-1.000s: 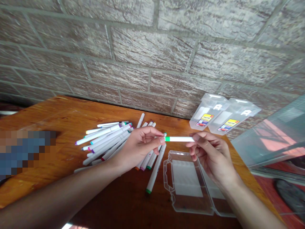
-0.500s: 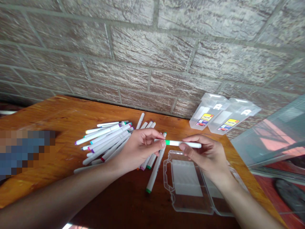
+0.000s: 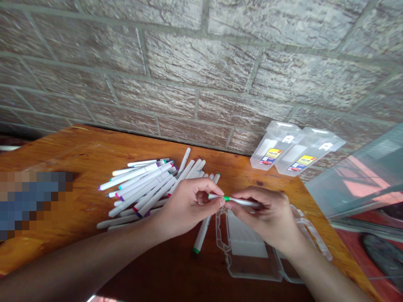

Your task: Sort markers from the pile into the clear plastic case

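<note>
Two hands on one pen. We see the left hand (image 3: 185,205) and the right hand (image 3: 270,214) meeting at the middle of the counter (image 3: 78,155), sharing a white marker (image 3: 241,201) with a green band. The left grip is pinched on the short end left of that band. The right grip is closed around the barrel, with its fingers curled over the far end and hiding it.

The marker sits in the air just above the left edge of the open clear case (image 3: 220,228), not touching it as far as we can tell. Its long axis runs left to right, nearly level and dipping a touch toward the right. The banded end points left at the pile of markers (image 3: 141,186), and the other end points into the right palm.

We'd call this step seating or checking the cap, with the pen held over the case. Any next move calls for one grip to let go first, and for the barrel to be turned in line with the case's length before it could lie flat in there.

One loose marker (image 3: 201,237) lies just left of the case, green tip nearest us. A pair of closed cases (image 3: 277,147) leans against the brick wall (image 3: 201,63) at the far right.
</note>
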Action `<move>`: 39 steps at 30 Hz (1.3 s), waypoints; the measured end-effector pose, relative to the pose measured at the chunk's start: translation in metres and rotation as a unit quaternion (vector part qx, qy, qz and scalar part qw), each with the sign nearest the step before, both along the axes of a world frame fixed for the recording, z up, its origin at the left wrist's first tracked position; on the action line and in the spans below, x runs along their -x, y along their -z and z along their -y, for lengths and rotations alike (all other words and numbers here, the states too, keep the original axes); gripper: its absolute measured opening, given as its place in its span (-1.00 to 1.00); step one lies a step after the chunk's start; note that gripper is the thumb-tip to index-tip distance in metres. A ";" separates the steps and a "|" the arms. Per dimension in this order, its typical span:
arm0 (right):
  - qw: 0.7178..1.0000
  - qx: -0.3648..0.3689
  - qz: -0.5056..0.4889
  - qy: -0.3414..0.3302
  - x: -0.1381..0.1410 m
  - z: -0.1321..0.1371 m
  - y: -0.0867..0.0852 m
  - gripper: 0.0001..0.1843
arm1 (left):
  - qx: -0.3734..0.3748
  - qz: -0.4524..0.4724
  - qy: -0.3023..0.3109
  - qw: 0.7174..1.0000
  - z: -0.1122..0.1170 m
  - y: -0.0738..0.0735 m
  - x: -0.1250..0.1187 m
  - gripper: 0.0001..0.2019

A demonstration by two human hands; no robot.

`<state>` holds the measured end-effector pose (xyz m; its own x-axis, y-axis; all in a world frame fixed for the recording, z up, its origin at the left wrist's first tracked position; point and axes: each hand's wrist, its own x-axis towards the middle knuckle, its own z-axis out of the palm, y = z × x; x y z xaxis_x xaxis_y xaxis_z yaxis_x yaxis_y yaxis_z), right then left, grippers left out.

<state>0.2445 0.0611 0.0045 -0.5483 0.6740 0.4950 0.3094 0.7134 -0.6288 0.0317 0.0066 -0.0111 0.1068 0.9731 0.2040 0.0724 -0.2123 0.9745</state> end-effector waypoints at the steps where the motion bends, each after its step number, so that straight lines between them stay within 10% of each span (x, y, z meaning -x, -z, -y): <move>1: 1.000 0.001 0.001 0.000 0.000 0.000 0.000 -0.94 | -0.002 -0.002 0.000 1.000 0.000 0.000 0.000 -0.84; 39: 0.940 0.296 -0.168 -0.031 0.004 -0.006 -0.009 -0.93 | 0.029 0.120 -0.020 0.992 -0.008 -0.016 0.005 -0.83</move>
<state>0.2405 0.0666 0.0139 -0.4757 0.8577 0.1952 -0.0092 0.2171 -0.9761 0.0268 0.0142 0.0049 0.0220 0.9863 0.1632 -0.1558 -0.1579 0.9751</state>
